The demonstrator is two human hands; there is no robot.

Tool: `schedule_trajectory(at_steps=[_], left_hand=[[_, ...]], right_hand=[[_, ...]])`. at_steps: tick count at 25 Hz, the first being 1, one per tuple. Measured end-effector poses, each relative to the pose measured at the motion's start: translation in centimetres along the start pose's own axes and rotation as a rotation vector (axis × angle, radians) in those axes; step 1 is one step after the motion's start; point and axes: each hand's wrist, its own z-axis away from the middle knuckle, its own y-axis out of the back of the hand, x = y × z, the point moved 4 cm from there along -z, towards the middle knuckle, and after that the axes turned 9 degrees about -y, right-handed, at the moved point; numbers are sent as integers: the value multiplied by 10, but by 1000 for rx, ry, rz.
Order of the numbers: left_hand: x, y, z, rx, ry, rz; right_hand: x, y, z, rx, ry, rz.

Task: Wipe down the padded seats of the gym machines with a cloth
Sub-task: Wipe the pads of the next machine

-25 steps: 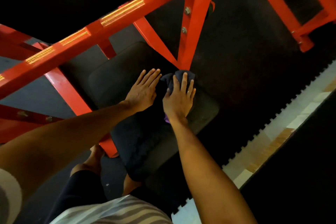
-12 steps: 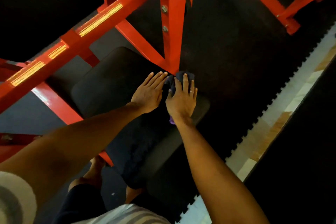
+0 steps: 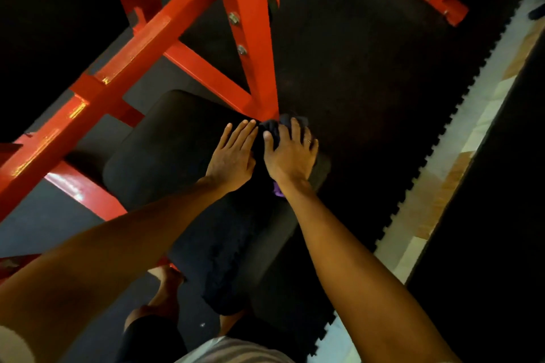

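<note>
The person is leaning over a black padded seat (image 3: 165,156), both bare arms reaching out toward twelve o'clock. The right hand (image 3: 290,156) is pressing down on a dark cloth (image 3: 275,127) at the far end of the seat, roughly at one o'clock from where the person is standing. Its fingers (image 3: 296,132) are lying close together and slightly bent over the bunched cloth, with the thumb resting on the cloth's nine o'clock side. A small purple bit of the cloth is poking out beneath the wrist at six o'clock of the hand.

The left hand (image 3: 233,156) is lying flat on the seat just beside the right, at its nine o'clock, with fingers straight and pressed together, tips pointing toward one o'clock.

A red steel frame (image 3: 250,38) is standing over the seat; two of its bars are meeting right at the cloth's twelve o'clock edge, and a long bar is running off toward eight o'clock. Black rubber matting (image 3: 368,82) is covering the floor at two o'clock, its toothed edge meeting a strip of pale tiles (image 3: 442,186) at three o'clock. A bare foot (image 3: 169,289) is showing at seven o'clock of the seat, and a striped shirt (image 3: 233,351) is showing at six o'clock.
</note>
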Motion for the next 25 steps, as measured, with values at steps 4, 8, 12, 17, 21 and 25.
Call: schedule_trajectory(at_steps=[4, 8, 12, 17, 21, 25], left_hand=[[8, -2, -9, 16, -27, 47], [17, -8, -15, -4, -93, 4], [19, -12, -15, -32, -82, -56], [16, -14, -12, -42, -120, -60], [23, -15, -12, -23, -138, -11], [33, -16, -3, -19, -153, 3]], right_hand=[[37, 7, -11, 101, 110, -8], [92, -1, 17, 101, -138, -162], [67, -9, 32, 168, -232, -180], [46, -30, 97, 91, 40, -119], [95, -31, 118, 17, -58, -205], [98, -10, 62, -27, -375, -517]])
